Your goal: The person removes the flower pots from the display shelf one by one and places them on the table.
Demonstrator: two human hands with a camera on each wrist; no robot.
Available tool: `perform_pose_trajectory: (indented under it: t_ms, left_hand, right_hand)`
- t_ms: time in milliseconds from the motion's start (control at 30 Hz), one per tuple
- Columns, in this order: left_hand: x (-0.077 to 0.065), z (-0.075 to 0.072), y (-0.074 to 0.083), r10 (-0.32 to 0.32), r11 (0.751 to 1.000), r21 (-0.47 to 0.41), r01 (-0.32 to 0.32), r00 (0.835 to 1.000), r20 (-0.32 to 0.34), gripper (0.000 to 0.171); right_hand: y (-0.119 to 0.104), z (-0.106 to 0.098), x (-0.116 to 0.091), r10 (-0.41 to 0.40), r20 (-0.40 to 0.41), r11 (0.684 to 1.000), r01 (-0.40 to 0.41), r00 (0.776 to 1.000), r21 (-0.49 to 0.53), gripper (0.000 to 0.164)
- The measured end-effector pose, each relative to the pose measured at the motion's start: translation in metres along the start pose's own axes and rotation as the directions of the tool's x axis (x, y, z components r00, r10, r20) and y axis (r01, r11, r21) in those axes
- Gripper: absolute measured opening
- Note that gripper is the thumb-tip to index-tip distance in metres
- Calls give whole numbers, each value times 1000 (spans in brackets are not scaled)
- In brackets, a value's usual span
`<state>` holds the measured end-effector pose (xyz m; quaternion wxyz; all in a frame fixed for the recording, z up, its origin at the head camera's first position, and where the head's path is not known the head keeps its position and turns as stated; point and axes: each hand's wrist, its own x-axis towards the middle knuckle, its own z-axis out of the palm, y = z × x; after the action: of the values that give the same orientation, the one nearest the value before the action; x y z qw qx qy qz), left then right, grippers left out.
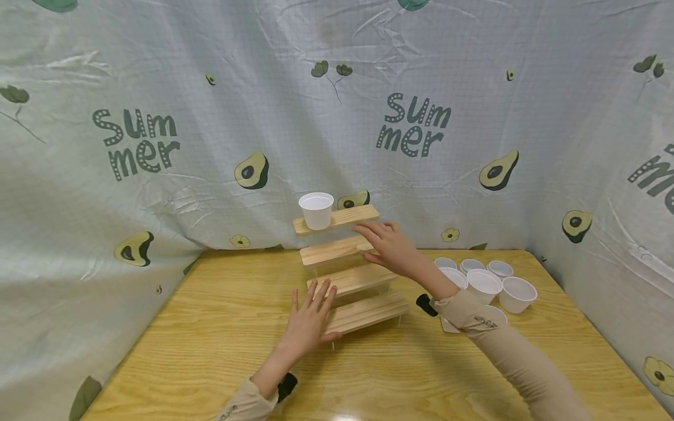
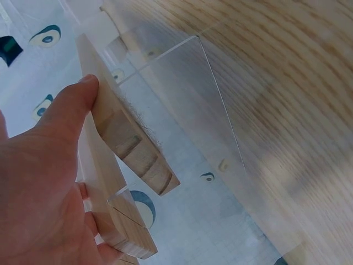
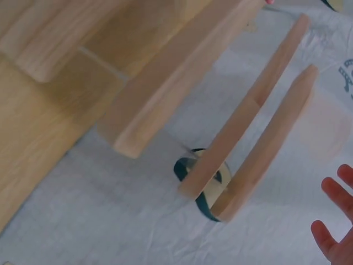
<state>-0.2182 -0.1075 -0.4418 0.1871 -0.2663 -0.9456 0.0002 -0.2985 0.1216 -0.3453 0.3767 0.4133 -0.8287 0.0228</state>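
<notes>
A tiered display stand (image 1: 363,313) with wooden boards and clear side supports stands near the middle of the table. My left hand (image 1: 308,321) rests on the left end of its lower boards, fingers spread and fairly straight. In the left wrist view, its thumb (image 2: 69,105) touches a board's edge. A white plastic cup (image 1: 317,211) sits upright on the left end of the top board. My right hand (image 1: 392,248) hovers by the right end of the upper boards. With fingers spread and nothing held, the right hand (image 3: 336,215) appears apart from the boards in the right wrist view.
Several white cups (image 1: 518,294) cluster on the right of the wooden table (image 1: 221,327), behind and beside my right forearm. A pale curtain (image 1: 200,193) printed with avocados hangs along the table's back and sides.
</notes>
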Motion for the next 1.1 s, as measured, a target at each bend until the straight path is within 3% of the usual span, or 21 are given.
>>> perform_pose_trajectory:
  t_ms: [667, 1100]
  left_hand:
    - [0, 0, 0, 4, 1000, 19, -4, 1000, -5, 89]
    - [1, 3, 0, -3, 999, 41, 3, 1000, -14, 90]
  right_hand:
    - [-8, 22, 73, 172, 100, 985, -173, 980, -1, 54]
    - [-5, 27, 111, 188, 183, 981, -177, 965, -75, 53]
